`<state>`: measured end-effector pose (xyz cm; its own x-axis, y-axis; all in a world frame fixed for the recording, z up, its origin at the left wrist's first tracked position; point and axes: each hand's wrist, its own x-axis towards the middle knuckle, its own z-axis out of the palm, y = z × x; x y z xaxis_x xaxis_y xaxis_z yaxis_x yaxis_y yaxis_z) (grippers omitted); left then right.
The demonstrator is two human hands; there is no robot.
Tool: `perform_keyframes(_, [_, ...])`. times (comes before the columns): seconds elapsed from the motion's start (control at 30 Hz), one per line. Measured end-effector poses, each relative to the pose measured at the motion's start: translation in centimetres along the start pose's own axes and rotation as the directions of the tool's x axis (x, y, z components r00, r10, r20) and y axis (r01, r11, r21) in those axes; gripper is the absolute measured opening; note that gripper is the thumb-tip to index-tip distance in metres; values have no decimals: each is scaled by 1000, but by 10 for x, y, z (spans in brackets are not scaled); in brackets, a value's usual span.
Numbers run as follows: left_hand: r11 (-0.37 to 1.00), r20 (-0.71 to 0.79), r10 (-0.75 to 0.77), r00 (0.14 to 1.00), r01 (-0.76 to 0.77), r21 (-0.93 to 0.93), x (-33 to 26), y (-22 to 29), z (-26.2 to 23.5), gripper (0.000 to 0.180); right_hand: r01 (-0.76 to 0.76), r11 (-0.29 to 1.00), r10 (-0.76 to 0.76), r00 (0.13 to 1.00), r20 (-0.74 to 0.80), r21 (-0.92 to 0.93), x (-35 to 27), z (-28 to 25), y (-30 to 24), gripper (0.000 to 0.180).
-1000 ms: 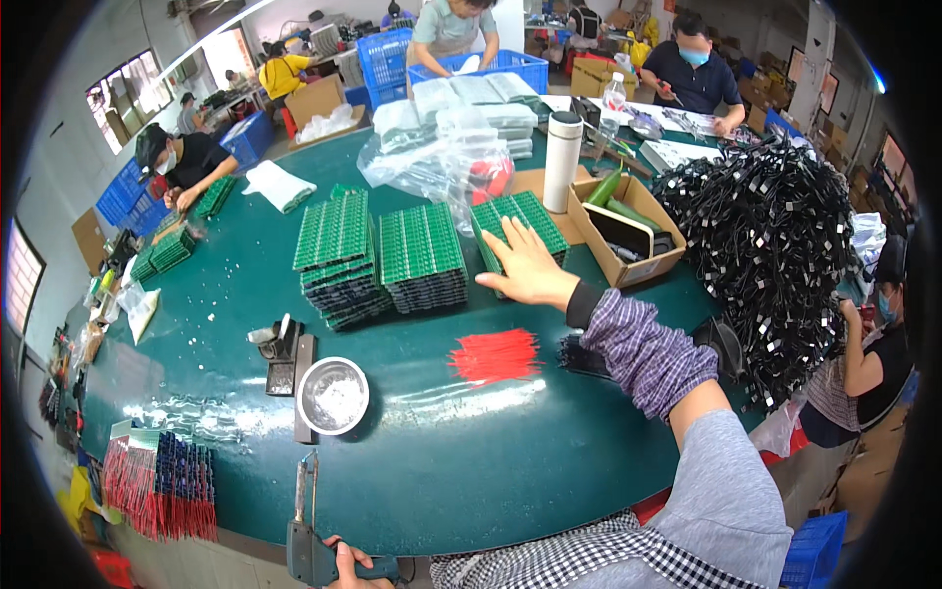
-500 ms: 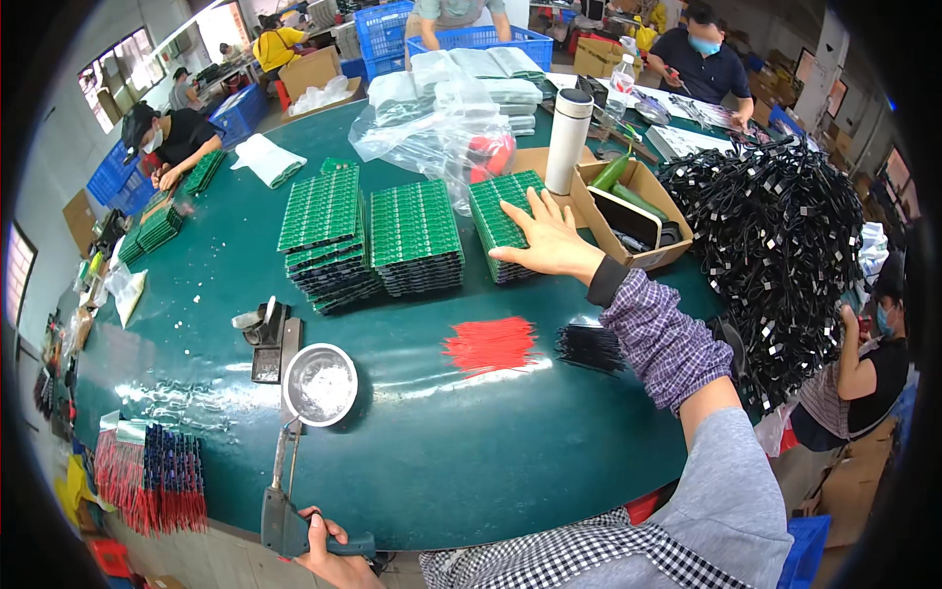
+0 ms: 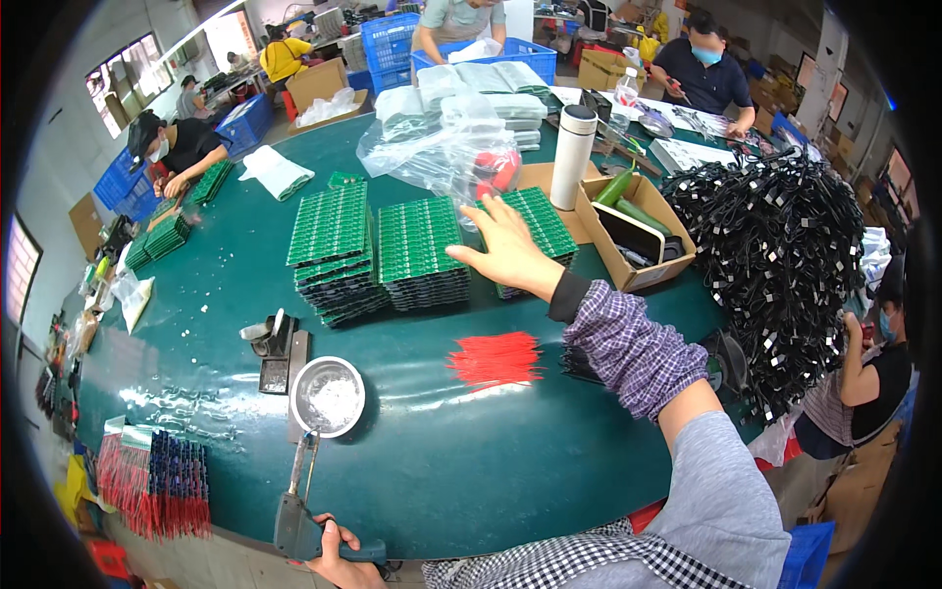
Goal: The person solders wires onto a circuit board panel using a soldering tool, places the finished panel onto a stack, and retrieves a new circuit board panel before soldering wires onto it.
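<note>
My left hand (image 3: 339,555) is wrapped round the handle of a soldering gun (image 3: 297,525) at the front edge. The gun's tip reaches the near rim of a white bowl (image 3: 328,431) with whitish stuff inside; exact contact cannot be made out. My right hand (image 3: 512,247), fingers spread and holding nothing, is between the middle stack of green circuit boards (image 3: 419,240) and the right stack (image 3: 545,224), partly covering the right one. Another board stack (image 3: 329,231) stands on the left. Nearer me lie red wires (image 3: 496,359) and black wires (image 3: 579,362), the latter partly behind my sleeve.
A heap of black cables (image 3: 770,275) fills the right side. A white flask (image 3: 572,157) and a cardboard box (image 3: 643,274) stand behind my right hand. Boards with red wires (image 3: 152,481) lie at the left edge. A dark metal stand (image 3: 277,373) adjoins the bowl. Co-workers sit around.
My right hand has moved left, off the top of the right board stack toward the middle one. My left hand still grips the soldering gun. The whole view has shifted slightly.
</note>
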<state>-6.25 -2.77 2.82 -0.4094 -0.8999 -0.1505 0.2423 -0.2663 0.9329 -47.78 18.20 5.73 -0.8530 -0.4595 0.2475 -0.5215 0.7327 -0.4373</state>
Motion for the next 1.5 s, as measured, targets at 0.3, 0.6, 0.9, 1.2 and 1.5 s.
perform_keyframes(0.3, [1000, -58, -7, 998, 8, 12, -6, 14, 11, 21, 138, 899, -57, 978, -199, 416, 78, 44, -80, 50])
perform_keyframes(0.6, [999, -102, 21, 995, -17, 35, -7, 12, -10, 24, -316, 718, 368, 929, 47, 620, 114, 64, -136, 52])
perform_keyframes(0.9, [999, -96, -38, 995, 39, 12, -3, 6, -12, 22, -95, 756, 370, 878, -302, 648, 98, 67, -139, 36])
perform_keyframes(1.2, [999, -70, 24, 997, -22, 31, -15, 18, 4, 23, -88, 40, 255, 964, 75, 995, -58, 33, -110, 40])
perform_keyframes(1.5, [999, -54, 31, 998, -31, -6, -8, -4, -10, 21, -452, 4, 387, 823, 415, 892, -295, 61, -110, 40])
